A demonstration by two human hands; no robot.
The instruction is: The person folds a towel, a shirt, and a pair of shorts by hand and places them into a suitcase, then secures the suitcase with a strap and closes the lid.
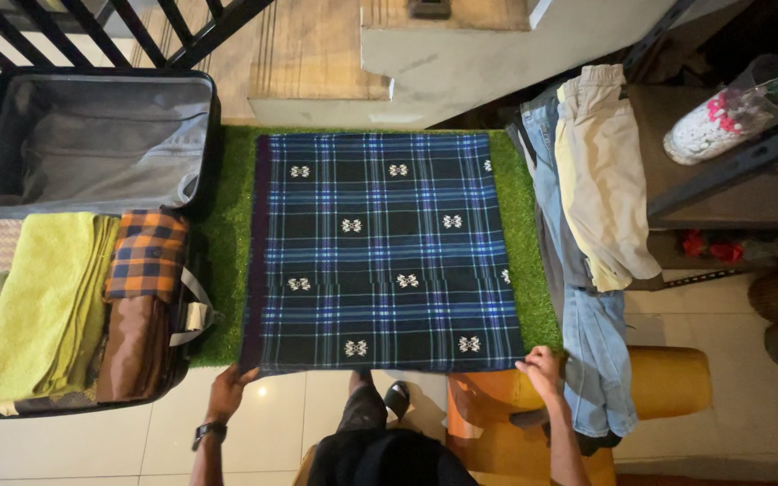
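A dark blue plaid cloth (pixel 380 252) with small white motifs lies spread flat on a green grass mat (pixel 227 234). My left hand (pixel 230 387) grips the cloth's near left corner, with a dark watch on that wrist. My right hand (pixel 539 371) grips the near right corner. Both hands sit at the mat's front edge, over the tiled floor.
An open suitcase (pixel 92 135) lies at the left, holding a yellow-green towel (pixel 42 301), an orange checked cloth (pixel 148 254) and a brown one. Jeans and beige trousers (pixel 596 180) hang at the right over a dark shelf. A yellow stool (pixel 668 378) stands near my right hand.
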